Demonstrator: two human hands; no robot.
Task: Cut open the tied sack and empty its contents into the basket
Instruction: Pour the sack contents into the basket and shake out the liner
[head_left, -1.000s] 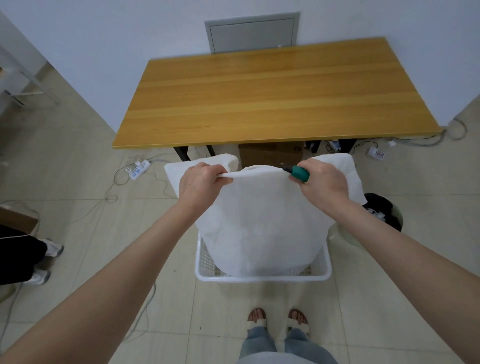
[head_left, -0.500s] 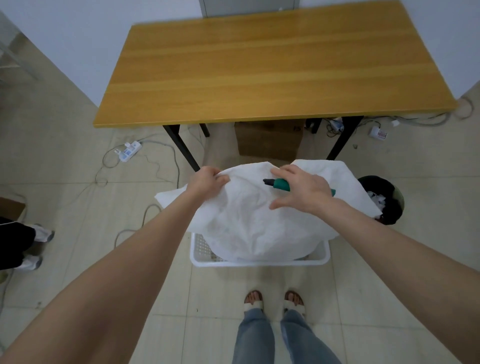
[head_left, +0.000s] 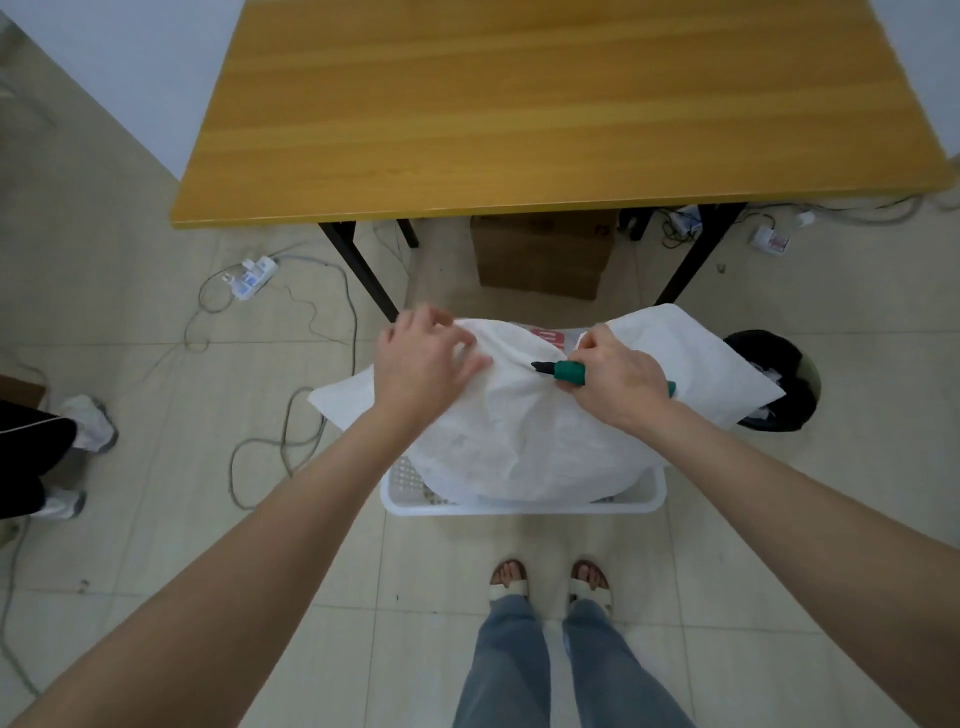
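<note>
As the sack (head_left: 519, 431) has sagged onto the basket (head_left: 519, 506), the left hand (head_left: 421, 364) now rests spread-fingered on it while the right hand (head_left: 618, 376) grips the green cutter (head_left: 569, 371), so emptying looks unfinished.

No text is legible (red print (head_left: 556, 339) on the sack (head_left: 519, 431) blurs).

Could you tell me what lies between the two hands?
Head view: white sack and the green-handled cutter tip lie between left hand and right hand.
</note>
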